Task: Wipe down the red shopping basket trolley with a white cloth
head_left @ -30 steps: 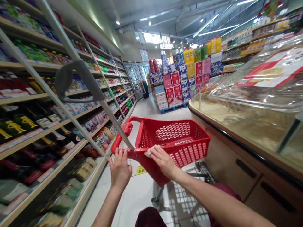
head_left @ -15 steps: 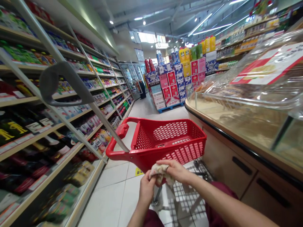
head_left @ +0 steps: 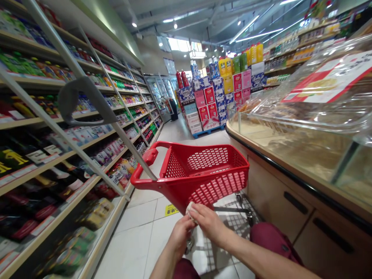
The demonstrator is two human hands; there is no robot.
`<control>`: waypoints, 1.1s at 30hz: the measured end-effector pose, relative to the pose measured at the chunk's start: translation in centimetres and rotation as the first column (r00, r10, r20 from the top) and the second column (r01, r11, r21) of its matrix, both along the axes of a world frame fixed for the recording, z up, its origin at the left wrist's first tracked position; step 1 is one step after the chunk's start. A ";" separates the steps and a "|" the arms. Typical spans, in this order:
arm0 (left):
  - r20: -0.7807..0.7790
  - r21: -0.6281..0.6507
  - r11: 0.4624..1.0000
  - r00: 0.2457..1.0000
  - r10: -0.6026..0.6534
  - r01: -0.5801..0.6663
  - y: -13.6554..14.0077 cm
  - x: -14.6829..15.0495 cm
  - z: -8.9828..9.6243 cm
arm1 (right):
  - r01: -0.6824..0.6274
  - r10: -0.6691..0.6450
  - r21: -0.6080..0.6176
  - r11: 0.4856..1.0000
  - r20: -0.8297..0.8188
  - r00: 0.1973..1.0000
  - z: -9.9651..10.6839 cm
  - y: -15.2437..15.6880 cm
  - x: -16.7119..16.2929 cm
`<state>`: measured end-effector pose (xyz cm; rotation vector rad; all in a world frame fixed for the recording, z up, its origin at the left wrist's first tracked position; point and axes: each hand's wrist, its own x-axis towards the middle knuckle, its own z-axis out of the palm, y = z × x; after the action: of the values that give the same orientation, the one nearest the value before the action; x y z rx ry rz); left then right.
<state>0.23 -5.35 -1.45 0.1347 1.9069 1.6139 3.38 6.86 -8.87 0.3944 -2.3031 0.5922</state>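
Observation:
Between my two hands is a small, pale, crumpled cloth (head_left: 190, 207), mostly hidden by my fingers. My left hand (head_left: 182, 233) is closed on its lower left side. Fingers of my right hand (head_left: 208, 221) wrap over it from the right, and the two hands touch. Just beyond them stands a red shopping cart (head_left: 200, 185) with a perforated plastic basket. The cloth overlaps the cart's lower edge in view; whether they touch I cannot tell. A grey pole (head_left: 135, 149) with a grey loop rises from the cart's handle side.
Shelves of bottles (head_left: 84, 147) line the left. At right, a counter (head_left: 261, 164) with glass panels carries clear plastic food packs (head_left: 328, 93). Stacked drink cartons (head_left: 209, 104) stand on a blue pallet (head_left: 207, 132) ahead. A yellow floor sticker (head_left: 171, 210) lies on the tiles.
My right hand has moved left and down towards my left hand. The cloth is bunched smaller and more covered by fingers. The cart's far end appears slightly further left.

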 end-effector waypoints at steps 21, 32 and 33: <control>-0.761 -0.569 0.612 0.069 -0.645 -0.550 -0.9 -8.8 3.5 | 0.206 -0.180 0.096 0.974 -0.226 0.957 1.5 7.4 -6.0; -0.755 -0.572 0.572 0.104 -0.648 -0.588 0.2 -7.4 2.9 | 0.285 -0.267 0.049 0.957 -0.226 0.937 0.1 11.7 -3.2; -0.742 -0.593 0.571 0.109 -0.662 -0.569 1.1 -7.1 2.6 | 0.293 -0.278 0.039 0.955 -0.224 0.934 0.2 11.9 -3.3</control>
<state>-6.84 -4.27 1.18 1.2110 3.4396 -0.0854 0.10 18.79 -8.71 0.1424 -2.1221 0.3057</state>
